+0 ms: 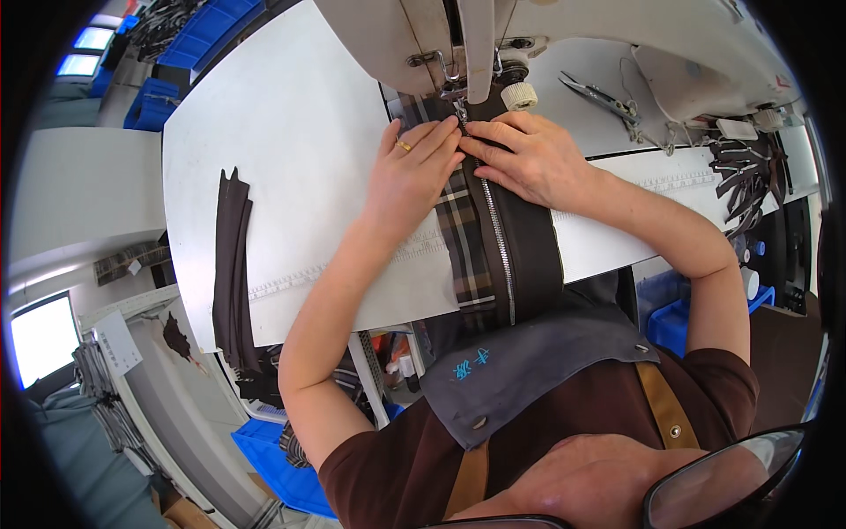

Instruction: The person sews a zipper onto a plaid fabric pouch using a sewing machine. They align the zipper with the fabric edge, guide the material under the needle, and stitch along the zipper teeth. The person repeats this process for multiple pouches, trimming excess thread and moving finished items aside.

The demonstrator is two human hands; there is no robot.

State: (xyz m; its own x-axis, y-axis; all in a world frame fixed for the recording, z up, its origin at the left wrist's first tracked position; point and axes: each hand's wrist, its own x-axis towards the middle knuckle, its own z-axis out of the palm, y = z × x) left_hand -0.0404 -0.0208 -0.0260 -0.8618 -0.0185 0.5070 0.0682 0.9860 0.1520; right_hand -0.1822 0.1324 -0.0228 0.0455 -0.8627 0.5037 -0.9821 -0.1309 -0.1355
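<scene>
Glasses (723,485) sit nearest the camera, well below the right hand (533,160). Dark cloth (533,256) lies under both hands, running from the machine (379,35) down toward the apron (538,379). Its silvery zip (499,234) passes up between the hands, with a plaid strip (464,234) along its left side.

Left hand (412,167) lies flat, fingers together over the plaid, a ring (403,145) on one finger. Right hand rests on the dark side, fingers bent and slightly parted, tips beside the left hand's at the zip; whether it pinches the cloth I cannot tell.

Just above the fingertips is the machine's needle area, with a white knob (520,95) above the right hand. Farther right of that hand, snips (602,99) lie on the white surface (300,115); beyond them hangs a zip bundle (740,181). Well left of the left hand lie dark strips (233,264).
</scene>
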